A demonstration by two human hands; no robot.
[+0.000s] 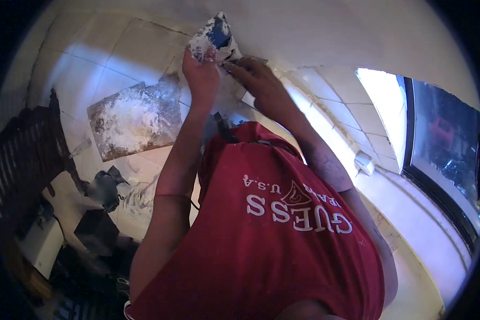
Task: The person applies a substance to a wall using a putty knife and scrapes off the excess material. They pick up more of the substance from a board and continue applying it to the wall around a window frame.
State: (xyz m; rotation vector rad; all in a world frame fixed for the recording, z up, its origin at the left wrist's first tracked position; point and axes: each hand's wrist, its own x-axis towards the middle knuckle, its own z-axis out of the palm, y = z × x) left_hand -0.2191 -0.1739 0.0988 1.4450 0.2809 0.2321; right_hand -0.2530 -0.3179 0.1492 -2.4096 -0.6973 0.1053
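Observation:
My left hand is raised in front of me and grips a blue tool smeared with white plaster. Right beside it, my right hand holds a thin metal blade whose tip meets the plaster-covered tool. Both hands are dusted with white. My red shirt fills the lower part of the view.
A board caked with white plaster lies on the pale tiled floor. Dark wooden furniture stands at the left, with black bags and a white box near it. A window and white ledge run along the right.

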